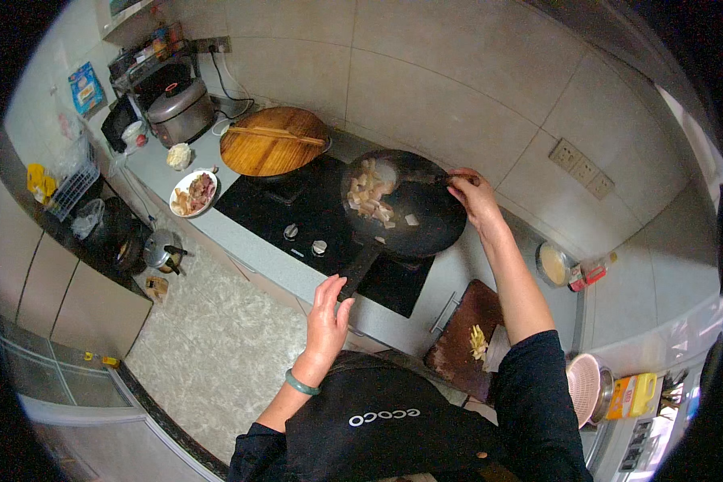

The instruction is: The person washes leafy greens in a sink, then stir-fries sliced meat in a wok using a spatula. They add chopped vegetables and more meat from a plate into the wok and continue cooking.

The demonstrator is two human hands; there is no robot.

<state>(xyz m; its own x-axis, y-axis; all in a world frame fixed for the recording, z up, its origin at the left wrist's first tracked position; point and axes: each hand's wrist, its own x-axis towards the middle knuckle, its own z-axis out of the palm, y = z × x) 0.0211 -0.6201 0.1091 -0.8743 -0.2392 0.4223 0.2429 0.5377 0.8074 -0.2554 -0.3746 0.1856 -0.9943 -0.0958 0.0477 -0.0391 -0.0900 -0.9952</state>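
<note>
A dark wok [422,226] sits on the right side of the black cooktop [259,208], its long handle [363,268] pointing towards me. Pale slices of food, possibly meat [369,194], are gathered at the wok's left side. My right hand [475,196] grips the dark handle of a spatula [425,178]; its head reaches in among the slices. At the end of the wok's handle is my left hand [327,313], fingers extended and thumb apart, not wrapped around it. Whether it touches the handle is hard to tell.
A wooden lid [275,141] covers another pan on the left. Beside it a white plate [194,193] holds sliced meat. Right of the cooktop lies a brown cutting board [458,337] with pale yellow strips [478,342] and a cleaver-like blade [496,348]. A rice cooker [181,111] stands far left.
</note>
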